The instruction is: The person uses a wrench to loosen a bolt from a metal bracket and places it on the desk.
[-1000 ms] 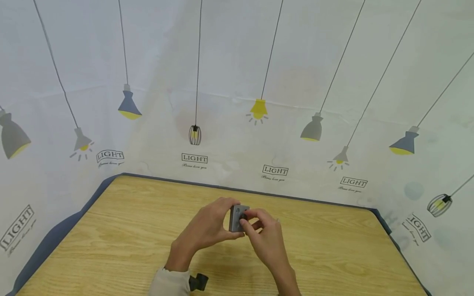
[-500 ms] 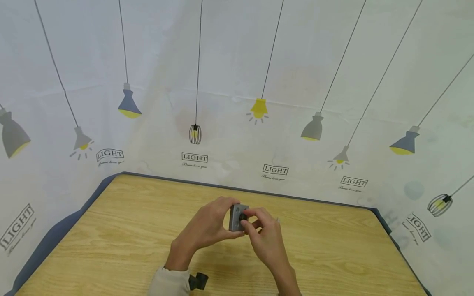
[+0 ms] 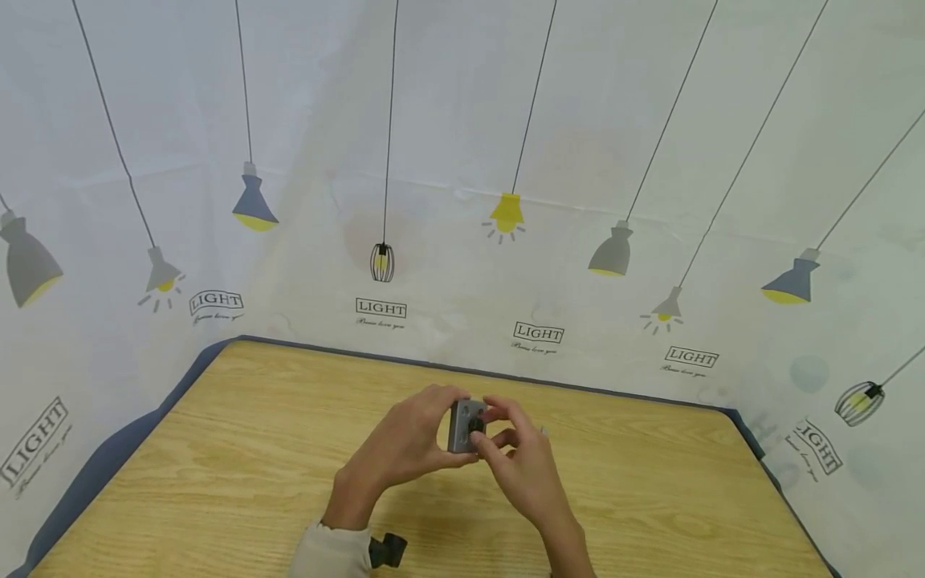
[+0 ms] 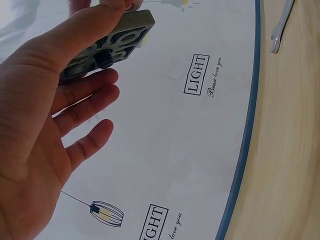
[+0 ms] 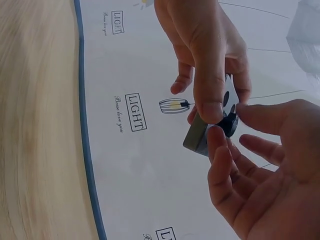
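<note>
A small grey square block with round holes is held up above the table, its edges gripped between the thumb and fingers of my left hand. From its face, a round black knob stands out. My right hand pinches this knob, the thumb on one side and the index finger on the other, as the right wrist view shows the knob between them. In the left wrist view, the block's recessed underside faces the camera, with a black threaded screw end sticking out of it.
The wooden table spreads below both hands, with a dark blue edge behind it. A grey wrench-like tool lies on it in the left wrist view. A black piece sits beside the left sleeve. A lamp-patterned sheet surrounds the table.
My right index finger has straightened slightly and shifted around the knob, and the right hand has moved a little to the right. The left hand and block stay nearly where they were.
</note>
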`<action>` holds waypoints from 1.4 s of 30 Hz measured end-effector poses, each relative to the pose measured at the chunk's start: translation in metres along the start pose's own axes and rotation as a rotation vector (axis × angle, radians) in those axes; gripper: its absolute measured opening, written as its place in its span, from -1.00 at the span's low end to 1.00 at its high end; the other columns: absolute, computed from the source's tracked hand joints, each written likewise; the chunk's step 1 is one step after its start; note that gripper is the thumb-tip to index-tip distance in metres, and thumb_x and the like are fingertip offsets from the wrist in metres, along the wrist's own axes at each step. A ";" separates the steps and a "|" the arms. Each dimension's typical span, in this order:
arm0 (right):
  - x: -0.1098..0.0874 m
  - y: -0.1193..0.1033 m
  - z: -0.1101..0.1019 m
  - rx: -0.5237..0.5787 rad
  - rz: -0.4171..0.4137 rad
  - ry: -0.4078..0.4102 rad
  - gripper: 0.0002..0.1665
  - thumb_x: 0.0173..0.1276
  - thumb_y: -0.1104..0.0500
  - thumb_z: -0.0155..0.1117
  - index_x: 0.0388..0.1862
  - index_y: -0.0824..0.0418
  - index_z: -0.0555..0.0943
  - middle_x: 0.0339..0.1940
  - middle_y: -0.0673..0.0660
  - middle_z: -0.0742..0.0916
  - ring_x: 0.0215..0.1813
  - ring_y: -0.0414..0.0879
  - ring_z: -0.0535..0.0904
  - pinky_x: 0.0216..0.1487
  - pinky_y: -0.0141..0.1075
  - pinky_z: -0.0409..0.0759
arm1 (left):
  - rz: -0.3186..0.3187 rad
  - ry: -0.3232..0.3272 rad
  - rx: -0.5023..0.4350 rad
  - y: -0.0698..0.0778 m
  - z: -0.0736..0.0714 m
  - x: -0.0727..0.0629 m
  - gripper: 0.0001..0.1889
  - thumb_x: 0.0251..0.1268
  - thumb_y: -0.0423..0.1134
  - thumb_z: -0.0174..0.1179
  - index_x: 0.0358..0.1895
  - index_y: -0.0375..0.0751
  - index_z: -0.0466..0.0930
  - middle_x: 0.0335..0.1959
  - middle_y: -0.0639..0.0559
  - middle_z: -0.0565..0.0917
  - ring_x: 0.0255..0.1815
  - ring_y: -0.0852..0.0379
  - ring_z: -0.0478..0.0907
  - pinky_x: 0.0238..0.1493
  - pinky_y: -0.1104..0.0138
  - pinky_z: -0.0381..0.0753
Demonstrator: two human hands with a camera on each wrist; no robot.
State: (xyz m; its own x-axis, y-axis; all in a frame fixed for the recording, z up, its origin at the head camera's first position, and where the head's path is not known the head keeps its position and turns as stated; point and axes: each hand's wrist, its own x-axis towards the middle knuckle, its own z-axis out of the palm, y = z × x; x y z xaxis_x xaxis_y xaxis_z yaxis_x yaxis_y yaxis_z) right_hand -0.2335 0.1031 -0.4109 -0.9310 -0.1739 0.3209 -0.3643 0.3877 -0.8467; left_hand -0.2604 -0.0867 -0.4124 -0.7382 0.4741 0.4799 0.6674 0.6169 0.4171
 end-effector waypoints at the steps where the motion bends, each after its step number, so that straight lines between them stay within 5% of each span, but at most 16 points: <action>1: 0.000 0.000 -0.001 0.018 0.011 -0.001 -0.50 0.35 0.32 0.33 0.25 0.19 0.50 -0.05 0.22 0.66 -0.39 -0.18 0.65 -0.48 -0.39 0.58 | -0.001 0.000 0.002 0.000 0.000 0.000 -0.30 -0.05 0.11 0.54 0.16 -0.09 0.49 -0.01 0.11 0.63 -0.05 0.24 0.56 -0.01 0.29 0.64; 14: 0.002 0.000 -0.002 0.026 0.094 0.095 -0.89 0.44 0.25 0.25 -0.12 0.20 0.66 -0.46 0.10 0.66 -0.50 0.02 0.60 -0.59 -0.37 0.56 | 0.014 0.001 -0.003 0.001 0.000 0.001 -0.29 -0.07 0.07 0.56 0.17 -0.08 0.49 0.02 0.10 0.63 -0.01 0.25 0.55 0.02 0.28 0.64; 25: 0.003 0.000 0.000 -0.006 0.064 0.082 -0.97 0.36 0.24 0.34 -0.24 0.17 0.70 -0.50 0.04 0.69 -0.51 -0.14 0.57 -0.51 -0.38 0.56 | 0.021 0.000 0.004 0.002 -0.001 0.001 -0.28 -0.08 0.09 0.56 0.16 -0.10 0.49 0.02 0.10 0.63 0.01 0.22 0.56 0.02 0.28 0.64; 42: 0.001 0.000 0.000 -0.045 0.009 0.067 -0.87 0.32 0.21 0.39 -0.18 0.21 0.73 -0.31 0.12 0.77 -0.44 -0.18 0.65 -0.46 -0.40 0.61 | 0.010 -0.007 0.002 0.000 -0.001 0.000 -0.29 -0.06 0.10 0.55 0.17 -0.08 0.49 0.04 0.10 0.62 0.02 0.23 0.56 0.06 0.26 0.64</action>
State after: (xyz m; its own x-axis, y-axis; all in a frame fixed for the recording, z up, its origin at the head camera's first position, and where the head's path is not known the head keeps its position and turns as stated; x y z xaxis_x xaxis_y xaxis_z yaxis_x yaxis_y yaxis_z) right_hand -0.2344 0.1029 -0.4101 -0.9332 -0.1097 0.3421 -0.3549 0.4298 -0.8303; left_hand -0.2597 -0.0875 -0.4114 -0.7322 0.4843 0.4788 0.6744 0.6135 0.4108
